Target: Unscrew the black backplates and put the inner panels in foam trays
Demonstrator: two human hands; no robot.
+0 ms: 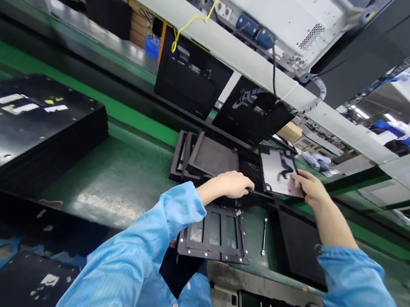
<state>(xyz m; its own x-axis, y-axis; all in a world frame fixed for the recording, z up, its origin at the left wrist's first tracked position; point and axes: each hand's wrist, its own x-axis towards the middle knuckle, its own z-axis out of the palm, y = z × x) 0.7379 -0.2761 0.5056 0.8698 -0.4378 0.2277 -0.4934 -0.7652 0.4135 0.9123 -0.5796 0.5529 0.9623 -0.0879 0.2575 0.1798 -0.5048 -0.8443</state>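
The pale panel looked thin and flat to me, its face a greyish white with a soft shine, edged in black, with a dark, irregular mark near the middle that I could not make out as print, cut-out or reflection. It was tilted above the far side of the green bench, to the right of some dark trays.

On my feed the right hand had it pinched by the right-hand edge, the digits closed together with at least one lying on the pale face; how the others sat behind it, I could not see. The left hand was curled, knuckles up, its fingertips drawn in at a dark edge just left of the panel. I could not tell whether they gripped that edge or merely touched it.

Below the left hand I saw a black slotted frame lying flat, dotted with small bright spots along its border. A metal wrench lay to the right of it, and further right stood a plain dark board.
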